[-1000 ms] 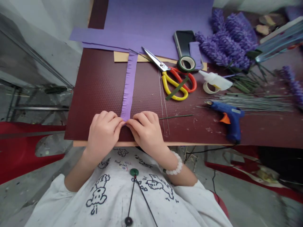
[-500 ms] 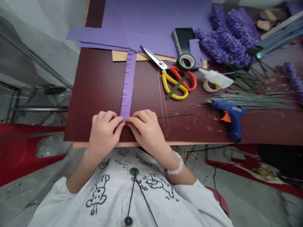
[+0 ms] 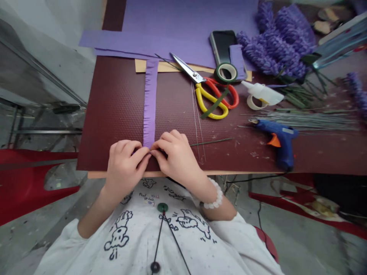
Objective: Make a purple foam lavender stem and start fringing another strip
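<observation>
A long purple fringed paper strip (image 3: 150,101) lies lengthwise on the dark red table (image 3: 120,107), running away from me. My left hand (image 3: 124,164) and my right hand (image 3: 174,154) meet at the strip's near end, close to the table's front edge. Both hands have their fingers curled and pinched on that end. The end itself is hidden under my fingertips. Thin wires (image 3: 197,114) lie just right of my right hand.
Yellow and red scissors (image 3: 210,93), a green tape roll (image 3: 226,72), a phone (image 3: 222,44), a glue bottle (image 3: 262,93) and a blue glue gun (image 3: 279,139) lie to the right. Purple paper sheets (image 3: 177,26) and finished purple flowers (image 3: 279,42) fill the back. Green stems (image 3: 304,118) lie at right.
The strip's far end has swung slightly left. My hands have shifted a little and stay pinched on its near end.
</observation>
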`<state>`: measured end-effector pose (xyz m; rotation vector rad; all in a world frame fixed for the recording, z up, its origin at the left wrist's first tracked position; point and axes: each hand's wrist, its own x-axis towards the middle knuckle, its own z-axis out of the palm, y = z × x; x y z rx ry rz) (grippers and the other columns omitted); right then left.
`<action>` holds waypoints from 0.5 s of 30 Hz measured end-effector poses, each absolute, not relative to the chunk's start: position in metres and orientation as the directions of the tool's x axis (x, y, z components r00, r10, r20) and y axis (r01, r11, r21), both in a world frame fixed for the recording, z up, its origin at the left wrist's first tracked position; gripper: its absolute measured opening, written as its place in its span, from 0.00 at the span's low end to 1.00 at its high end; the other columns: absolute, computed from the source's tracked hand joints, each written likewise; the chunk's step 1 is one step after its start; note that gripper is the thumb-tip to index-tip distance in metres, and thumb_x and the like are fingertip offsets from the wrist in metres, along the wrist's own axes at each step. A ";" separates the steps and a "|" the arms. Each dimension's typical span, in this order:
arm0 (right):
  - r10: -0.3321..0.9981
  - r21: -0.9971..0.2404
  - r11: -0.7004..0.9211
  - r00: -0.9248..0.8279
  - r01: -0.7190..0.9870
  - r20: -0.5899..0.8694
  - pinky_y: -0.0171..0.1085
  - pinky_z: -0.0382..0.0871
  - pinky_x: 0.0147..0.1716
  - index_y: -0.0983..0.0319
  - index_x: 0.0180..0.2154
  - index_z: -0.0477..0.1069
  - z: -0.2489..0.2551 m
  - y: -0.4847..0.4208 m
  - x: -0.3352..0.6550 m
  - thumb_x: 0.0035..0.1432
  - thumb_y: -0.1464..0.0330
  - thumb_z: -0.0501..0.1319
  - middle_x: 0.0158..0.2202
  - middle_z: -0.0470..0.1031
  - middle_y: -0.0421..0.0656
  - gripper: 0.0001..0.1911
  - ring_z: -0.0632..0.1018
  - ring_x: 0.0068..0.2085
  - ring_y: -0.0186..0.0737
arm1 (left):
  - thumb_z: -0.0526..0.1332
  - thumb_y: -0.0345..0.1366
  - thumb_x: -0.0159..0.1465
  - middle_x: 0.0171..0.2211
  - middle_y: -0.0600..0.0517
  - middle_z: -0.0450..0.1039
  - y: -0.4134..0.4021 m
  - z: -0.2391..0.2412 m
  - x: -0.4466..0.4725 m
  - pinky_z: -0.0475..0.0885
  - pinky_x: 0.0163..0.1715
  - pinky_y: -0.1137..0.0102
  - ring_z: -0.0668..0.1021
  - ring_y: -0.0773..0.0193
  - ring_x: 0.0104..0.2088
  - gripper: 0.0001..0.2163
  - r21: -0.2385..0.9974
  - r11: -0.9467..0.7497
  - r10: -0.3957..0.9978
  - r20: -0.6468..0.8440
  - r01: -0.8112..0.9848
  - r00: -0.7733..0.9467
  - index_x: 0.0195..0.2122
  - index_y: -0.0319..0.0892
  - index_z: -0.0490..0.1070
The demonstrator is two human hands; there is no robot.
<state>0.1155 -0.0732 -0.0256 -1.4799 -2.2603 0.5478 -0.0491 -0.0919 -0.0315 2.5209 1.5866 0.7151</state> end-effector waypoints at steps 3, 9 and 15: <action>0.905 -0.510 0.425 -0.374 0.748 0.205 0.39 0.57 0.37 0.59 0.36 0.76 -0.031 -0.074 0.121 0.63 0.67 0.55 0.33 0.70 0.43 0.10 0.66 0.37 0.39 | 0.60 0.33 0.62 0.33 0.50 0.73 -0.091 -0.034 -0.048 0.66 0.40 0.61 0.72 0.59 0.38 0.04 0.331 -0.431 0.876 0.375 0.839 0.303 0.36 0.43 0.74; 0.818 -0.363 0.563 -0.436 0.743 0.376 0.40 0.58 0.39 0.58 0.38 0.75 -0.042 -0.081 0.128 0.64 0.68 0.53 0.33 0.70 0.43 0.11 0.65 0.37 0.39 | 0.61 0.33 0.62 0.32 0.50 0.72 -0.091 -0.035 -0.045 0.66 0.39 0.62 0.72 0.59 0.37 0.04 0.359 -0.390 0.891 0.380 0.848 0.249 0.35 0.44 0.75; 0.826 -0.320 0.560 -0.487 0.764 0.285 0.41 0.56 0.38 0.61 0.34 0.73 -0.035 -0.073 0.120 0.63 0.71 0.53 0.35 0.70 0.45 0.11 0.63 0.38 0.42 | 0.60 0.34 0.62 0.33 0.50 0.73 -0.092 -0.036 -0.046 0.66 0.39 0.61 0.72 0.58 0.38 0.04 0.318 -0.398 0.886 0.378 0.861 0.269 0.36 0.43 0.74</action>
